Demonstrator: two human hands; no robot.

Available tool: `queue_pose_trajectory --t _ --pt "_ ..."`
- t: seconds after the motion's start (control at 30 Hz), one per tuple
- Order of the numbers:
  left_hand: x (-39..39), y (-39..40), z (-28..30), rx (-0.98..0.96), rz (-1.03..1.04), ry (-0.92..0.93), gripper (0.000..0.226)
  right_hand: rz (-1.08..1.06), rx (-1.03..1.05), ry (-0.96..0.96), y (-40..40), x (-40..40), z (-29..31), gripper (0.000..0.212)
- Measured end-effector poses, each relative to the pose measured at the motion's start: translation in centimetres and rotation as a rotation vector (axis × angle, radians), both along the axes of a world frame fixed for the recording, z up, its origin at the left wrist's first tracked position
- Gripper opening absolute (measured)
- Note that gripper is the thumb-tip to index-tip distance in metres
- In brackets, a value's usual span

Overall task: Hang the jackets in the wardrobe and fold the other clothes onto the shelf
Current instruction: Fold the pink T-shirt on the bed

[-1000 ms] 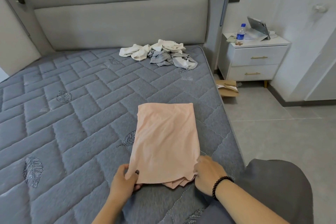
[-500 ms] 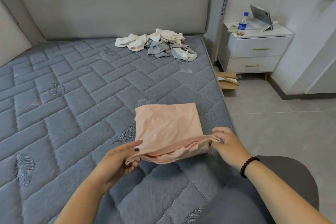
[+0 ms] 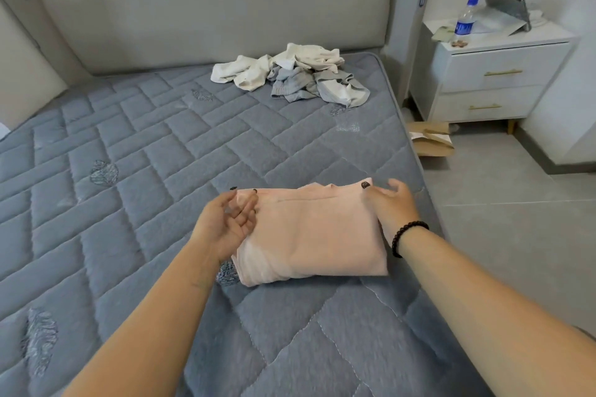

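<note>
A pink garment (image 3: 314,232) lies folded into a compact rectangle on the grey quilted mattress (image 3: 145,155), near its right edge. My left hand (image 3: 229,222) rests at the garment's left side, palm up, fingers apart and touching the far left corner. My right hand (image 3: 392,206), with a black bead bracelet on the wrist, lies at the right side, fingers spread at the far right corner. Neither hand grips the cloth. A heap of white and grey clothes (image 3: 296,74) sits at the head of the bed.
A grey padded headboard (image 3: 213,10) stands behind the bed. A white nightstand (image 3: 493,80) at the right carries a water bottle (image 3: 464,22) and a propped tablet (image 3: 504,3). A cardboard box (image 3: 430,138) lies on the tiled floor beside the bed.
Both hands lifted the garment's near edge and folded it away from me over the far half. The cloth now lies half as long, and the hands have let go.
</note>
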State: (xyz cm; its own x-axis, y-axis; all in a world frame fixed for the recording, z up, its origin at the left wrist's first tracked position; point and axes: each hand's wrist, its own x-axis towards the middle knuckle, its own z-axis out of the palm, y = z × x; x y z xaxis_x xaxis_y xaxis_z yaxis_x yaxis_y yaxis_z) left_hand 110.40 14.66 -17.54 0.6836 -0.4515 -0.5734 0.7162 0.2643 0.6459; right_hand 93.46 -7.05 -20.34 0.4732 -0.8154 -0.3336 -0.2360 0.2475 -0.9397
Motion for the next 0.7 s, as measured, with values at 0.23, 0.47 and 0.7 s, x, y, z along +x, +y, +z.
queue_pose_trajectory --t 0.23,0.47,0.7 --pt "-5.7 2.4 -8.5 0.745 0.05 -0.386 0.044 -0.009 0.205 0.097 2.8 -4.4 -6.9 0.068" --pt "-10.3 4.2 -10.9 0.875 0.068 -0.781 0.024 0.159 0.025 0.198 3.7 -6.2 -7.9 0.011" --pt "-10.0 3.0 -9.0 0.884 0.169 -0.911 0.031 0.103 -0.27 0.239 3.3 -5.4 -8.3 0.008"
